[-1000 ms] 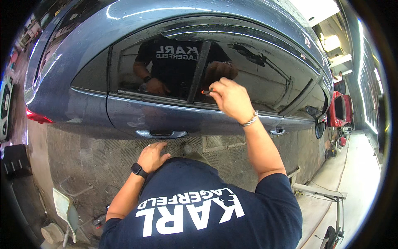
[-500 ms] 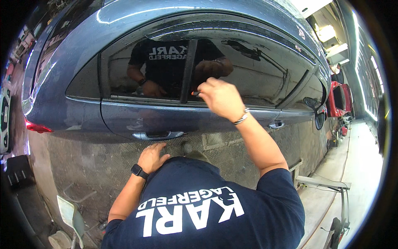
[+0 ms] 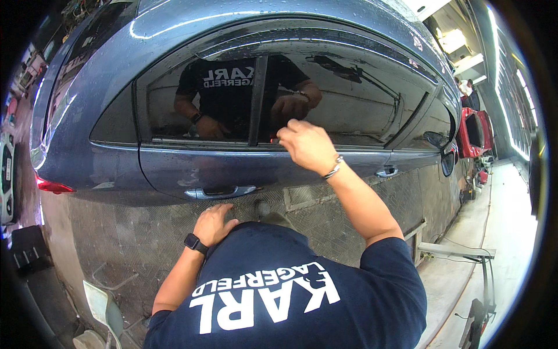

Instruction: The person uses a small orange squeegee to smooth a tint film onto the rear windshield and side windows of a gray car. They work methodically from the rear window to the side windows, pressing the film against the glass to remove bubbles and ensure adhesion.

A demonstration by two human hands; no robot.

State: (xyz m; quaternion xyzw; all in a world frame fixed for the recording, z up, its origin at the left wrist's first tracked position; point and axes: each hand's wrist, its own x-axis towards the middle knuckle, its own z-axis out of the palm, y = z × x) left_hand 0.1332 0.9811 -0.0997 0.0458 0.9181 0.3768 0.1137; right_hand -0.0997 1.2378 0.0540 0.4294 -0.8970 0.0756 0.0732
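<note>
A dark blue car stands side-on before me, water drops on its paint. My right hand (image 3: 305,145) is closed in a pinch at the lower edge of the rear door's tinted window (image 3: 325,110), just right of the black divider strip (image 3: 258,104). From its fingers pokes a small dark tool with an orange part (image 3: 274,139); most of it is hidden, so its kind is unclear. Lower down, in front of my body, my left hand (image 3: 213,224) is open with fingers loosely stretched, below the rear door handle (image 3: 224,192). It holds nothing that I can see.
The front door handle (image 3: 387,172) and side mirror (image 3: 447,163) lie to the right. Behind me at right stands a metal frame (image 3: 456,250). A pale chair (image 3: 104,305) is at lower left, and a red car (image 3: 475,131) is at far right.
My right hand has dropped slightly toward the window's lower edge with the small tool, which now shows less. The left hand stays nearly where it was.
</note>
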